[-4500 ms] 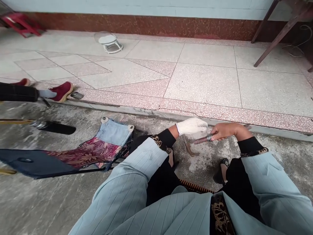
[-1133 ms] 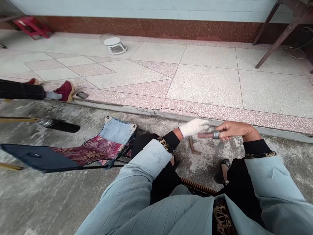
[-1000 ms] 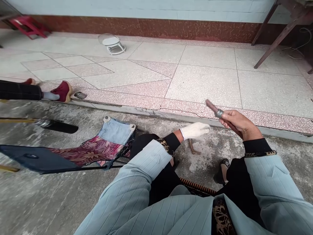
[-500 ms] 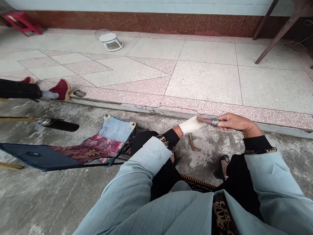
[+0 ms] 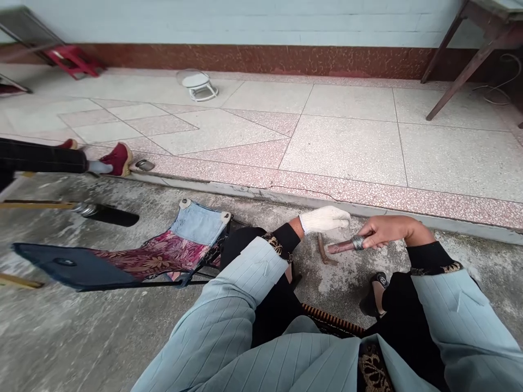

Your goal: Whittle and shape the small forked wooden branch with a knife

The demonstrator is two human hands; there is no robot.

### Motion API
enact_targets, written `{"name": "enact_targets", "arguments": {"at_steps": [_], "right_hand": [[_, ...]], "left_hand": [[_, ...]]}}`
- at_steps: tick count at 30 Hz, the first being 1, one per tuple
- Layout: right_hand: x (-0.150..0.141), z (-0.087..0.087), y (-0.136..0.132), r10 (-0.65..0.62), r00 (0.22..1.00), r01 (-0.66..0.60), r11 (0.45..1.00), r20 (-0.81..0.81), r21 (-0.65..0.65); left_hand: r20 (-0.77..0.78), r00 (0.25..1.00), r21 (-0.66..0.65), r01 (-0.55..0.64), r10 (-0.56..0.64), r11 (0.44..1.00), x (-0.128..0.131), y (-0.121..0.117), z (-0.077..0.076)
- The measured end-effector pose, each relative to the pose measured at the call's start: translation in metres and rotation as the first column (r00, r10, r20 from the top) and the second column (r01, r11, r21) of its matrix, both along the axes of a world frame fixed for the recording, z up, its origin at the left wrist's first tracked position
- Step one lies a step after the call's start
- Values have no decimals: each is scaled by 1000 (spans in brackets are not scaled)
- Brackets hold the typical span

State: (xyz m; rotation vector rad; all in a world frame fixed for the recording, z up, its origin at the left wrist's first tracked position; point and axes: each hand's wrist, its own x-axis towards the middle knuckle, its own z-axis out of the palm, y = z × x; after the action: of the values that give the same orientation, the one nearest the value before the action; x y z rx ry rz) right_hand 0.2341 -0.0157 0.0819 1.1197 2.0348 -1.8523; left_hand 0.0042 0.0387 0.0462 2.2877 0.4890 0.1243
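Note:
My left hand point(image 5: 326, 219), in a white knitted glove, is closed with its fingers pressed together and pointing right. A bent brown stick-like piece point(image 5: 325, 253) emerges just below the glove; whether that hand grips it or it lies on the ground is unclear. My bare right hand point(image 5: 384, 231) is wrapped round the end of a short reddish-brown rod with a grey metal band point(image 5: 345, 245). The rod points left, its free end below the glove and near the bent piece. What the right palm covers is hidden.
A raised tiled step point(image 5: 347, 147) runs ahead. At left stand a low fabric folding chair point(image 5: 163, 256) and a black cylinder on a yellow pole point(image 5: 114, 214). A person's red shoe point(image 5: 118, 159) rests beside a small metal bowl point(image 5: 144, 164). A white stool point(image 5: 200, 86) is farther back.
The view has tipped slightly upward. My right hand has lowered the rod's free end from in front of the glove to below it, apart from the left fingers.

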Motion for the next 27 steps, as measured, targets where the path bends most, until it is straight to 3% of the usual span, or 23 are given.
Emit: {"name": "enact_targets", "arguments": {"at_steps": [1,3,6,8,10,12,13,14,16,18,19,21,23,25,27], "right_hand": [[2,6,-2,-41,995,42,999,-88,1],[7,15,-3,-250,945,270,960,-211,73],[16,17,4,-583,755,646,740,-300,187],[20,10,12,-698,685,724,620,-210,302],[21,-2,20,-734,679,644,590,-9,487],[19,-12,24,-688,697,462,646,201,607],[17,-16,23,-620,732,372,710,281,598],[14,-18,21,-512,791,292,796,334,531],[7,-16,14,-226,926,146,953,302,267],[1,-9,6,-20,994,16,999,111,30],[-1,-4,3,6,1000,-6,1000,16,-23],[0,5,-1,-88,989,87,996,-117,-7],[5,9,0,-324,921,345,936,-216,70],[14,8,4,-570,765,626,767,-299,140],[22,2,11,-704,644,765,603,-300,227]], "left_hand": [[12,999,-35,-33,33,999,0,0,-1],[-3,992,-79,-122,123,989,2,-2,-3],[-82,986,-64,-154,149,986,7,-10,-6],[-113,992,-39,-64,59,997,10,-15,-7],[-112,994,-15,15,-16,1000,11,-18,-5],[-91,996,-8,19,-20,1000,9,-16,0],[-78,997,-5,-7,6,1000,7,-13,3],[-68,997,6,-43,43,999,5,-10,6],[-57,993,39,-106,108,994,2,-3,10],[-38,989,51,-141,143,989,0,2,12],[-24,988,42,-151,152,988,0,3,11],[-4,984,13,-178,179,984,2,1,7],[-20,983,-16,-185,185,983,5,-3,2],[-61,989,-47,-140,137,989,8,-9,-2],[-92,994,-64,-69,63,996,11,-15,-4]]}}
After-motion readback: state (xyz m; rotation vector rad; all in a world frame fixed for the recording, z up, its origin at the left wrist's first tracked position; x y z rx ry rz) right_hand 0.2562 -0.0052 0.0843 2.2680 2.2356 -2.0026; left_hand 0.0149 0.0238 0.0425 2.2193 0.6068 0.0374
